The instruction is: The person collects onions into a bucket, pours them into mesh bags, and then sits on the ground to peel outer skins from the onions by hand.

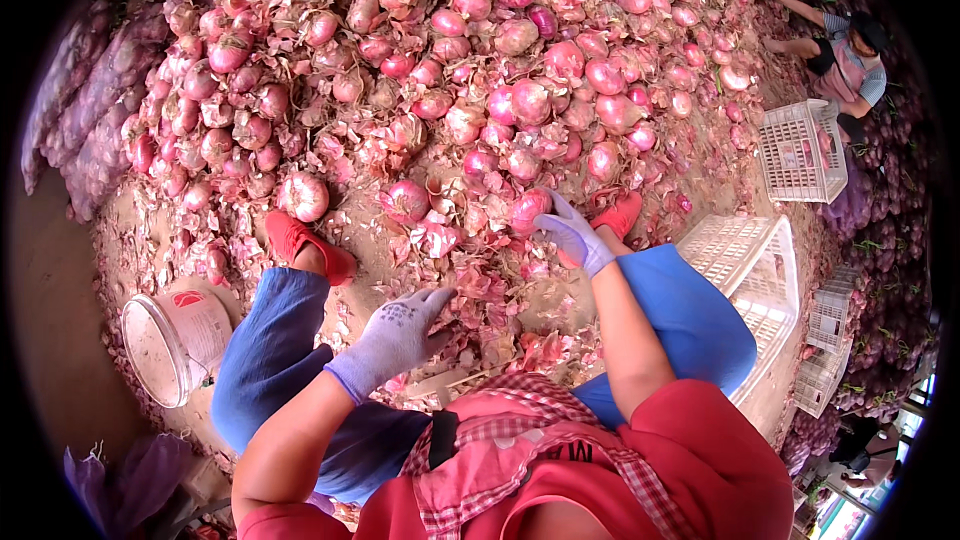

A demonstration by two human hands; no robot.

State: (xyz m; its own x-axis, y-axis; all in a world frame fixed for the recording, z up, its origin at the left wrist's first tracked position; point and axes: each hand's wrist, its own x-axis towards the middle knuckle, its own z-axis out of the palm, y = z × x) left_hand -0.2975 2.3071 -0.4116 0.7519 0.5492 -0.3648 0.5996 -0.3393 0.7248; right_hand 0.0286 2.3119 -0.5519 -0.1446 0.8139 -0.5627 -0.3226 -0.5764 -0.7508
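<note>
My right hand [575, 236], in a pale purple glove, has its fingers and thumb around the right side of a red onion [528, 210] in front of my right knee. My left hand [397, 333], gloved alike, hovers above loose onion skins [480, 290] between my knees. Its fingers are stretched out with the thumb apart, and I see nothing held in it. A red onion [405, 202] with dry skin lies ahead of my left hand. Another large onion [303, 196] rests by my left red shoe [310, 248].
A broad heap of red onions [560, 60] spreads ahead. Filled mesh sacks [100, 110] stand at the far left, a white bucket [150, 350] by my left leg. White crates [735, 255] [800, 150] line the right, where another person [850, 70] sits.
</note>
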